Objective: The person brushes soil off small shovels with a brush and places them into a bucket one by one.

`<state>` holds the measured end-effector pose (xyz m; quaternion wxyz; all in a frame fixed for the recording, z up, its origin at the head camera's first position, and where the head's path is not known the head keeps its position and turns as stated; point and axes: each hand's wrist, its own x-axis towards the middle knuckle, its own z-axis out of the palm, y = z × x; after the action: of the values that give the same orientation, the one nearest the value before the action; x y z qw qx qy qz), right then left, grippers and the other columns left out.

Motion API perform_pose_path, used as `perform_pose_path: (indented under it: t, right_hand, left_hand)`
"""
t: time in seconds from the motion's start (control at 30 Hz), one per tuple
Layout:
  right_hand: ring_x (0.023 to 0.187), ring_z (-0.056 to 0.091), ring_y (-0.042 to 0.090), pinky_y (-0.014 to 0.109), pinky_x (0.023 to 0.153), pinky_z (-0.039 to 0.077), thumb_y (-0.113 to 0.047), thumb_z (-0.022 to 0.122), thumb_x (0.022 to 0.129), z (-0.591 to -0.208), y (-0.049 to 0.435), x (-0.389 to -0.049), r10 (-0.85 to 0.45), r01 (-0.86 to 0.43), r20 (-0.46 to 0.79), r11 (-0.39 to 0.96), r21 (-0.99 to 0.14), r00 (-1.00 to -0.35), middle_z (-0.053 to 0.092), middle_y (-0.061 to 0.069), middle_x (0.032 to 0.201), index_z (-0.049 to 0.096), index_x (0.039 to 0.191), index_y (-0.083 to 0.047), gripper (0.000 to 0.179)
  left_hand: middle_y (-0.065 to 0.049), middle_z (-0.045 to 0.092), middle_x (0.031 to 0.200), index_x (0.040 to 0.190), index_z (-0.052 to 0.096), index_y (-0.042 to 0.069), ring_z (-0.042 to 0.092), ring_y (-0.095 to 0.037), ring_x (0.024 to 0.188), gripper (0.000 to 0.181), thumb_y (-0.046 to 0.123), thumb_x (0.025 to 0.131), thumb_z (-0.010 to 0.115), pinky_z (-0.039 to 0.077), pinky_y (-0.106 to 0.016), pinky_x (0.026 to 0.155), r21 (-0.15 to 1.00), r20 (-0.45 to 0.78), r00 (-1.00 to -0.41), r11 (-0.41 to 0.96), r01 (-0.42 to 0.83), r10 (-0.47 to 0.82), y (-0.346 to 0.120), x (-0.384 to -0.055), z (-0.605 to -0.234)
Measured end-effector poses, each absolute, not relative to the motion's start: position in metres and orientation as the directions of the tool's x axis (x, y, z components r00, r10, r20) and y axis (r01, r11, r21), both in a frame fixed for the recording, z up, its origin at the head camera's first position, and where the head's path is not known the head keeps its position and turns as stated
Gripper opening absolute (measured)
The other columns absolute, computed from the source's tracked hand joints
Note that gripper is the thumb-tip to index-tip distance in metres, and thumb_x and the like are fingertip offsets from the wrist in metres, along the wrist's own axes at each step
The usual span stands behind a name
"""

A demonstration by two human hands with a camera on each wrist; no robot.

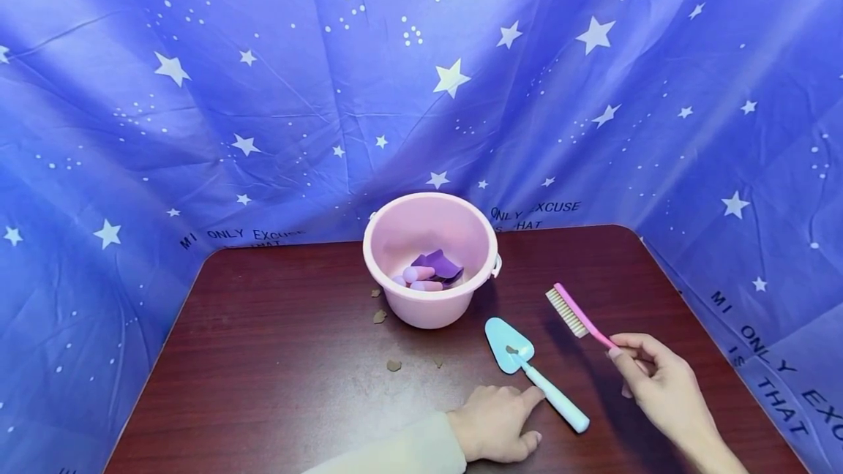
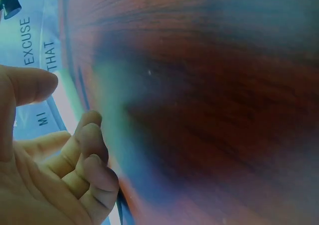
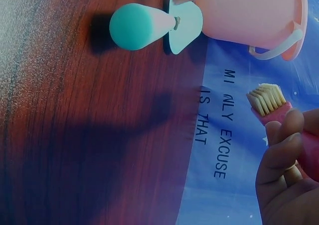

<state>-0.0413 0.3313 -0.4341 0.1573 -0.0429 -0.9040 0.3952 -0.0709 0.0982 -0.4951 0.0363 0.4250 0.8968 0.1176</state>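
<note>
A pink-handled brush (image 1: 573, 313) with pale bristles is held up over the right side of the table by my right hand (image 1: 661, 386), which pinches the end of its handle. In the right wrist view the brush (image 3: 269, 103) shows its bristles beyond my bent fingers. A light blue hand trowel (image 1: 556, 401) lies on the table, a small brown fragment (image 1: 511, 350) on its blade. My left hand (image 1: 497, 423) lies low beside it, index fingertip right at the trowel's handle. In the left wrist view the left hand's fingers (image 2: 94, 145) are loosely bent, thumb apart.
Behind the trowel stands a pink bucket (image 1: 428, 309) holding purple pieces (image 1: 440, 263) and pink handles (image 1: 426, 286). Several brown flakes (image 1: 394, 366) are scattered left of the trowel and by the bucket. A blue star-patterned cloth (image 1: 329, 93) hangs around the dark wooden table (image 1: 276, 357).
</note>
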Motion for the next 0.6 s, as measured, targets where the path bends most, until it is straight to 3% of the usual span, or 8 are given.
perform_pose_path:
  t: [0.37,0.6]
  right_hand:
    - [0.046,0.053,0.012,0.023,0.045,0.041,-0.013,0.064,0.092,-0.435,0.330,-0.041,0.195,-0.054,0.252,0.681,-0.730,-0.948,0.062,-0.005,0.070,0.063,0.107,-0.007,0.016]
    - [0.047,0.054,0.012,0.024,0.045,0.043,-0.015,0.063,0.092,-0.436,0.329,-0.040,0.197,-0.042,0.236,0.677,-0.735,-0.952,0.063,-0.005,0.072,0.063,0.108,-0.007,0.017]
  left_hand:
    - [0.010,0.064,0.081,0.124,0.046,0.032,0.060,-0.004,0.070,0.051,0.050,0.080,0.065,0.038,-0.027,0.048,0.230,0.002,-0.665,0.647,0.727,0.747,0.119,-0.073,-0.497]
    - [0.011,0.066,0.089,0.132,0.045,0.033,0.060,-0.004,0.073,0.057,0.054,0.082,0.062,0.037,-0.027,0.046,0.240,-0.032,-0.709,0.694,0.679,0.704,0.134,-0.077,-0.492]
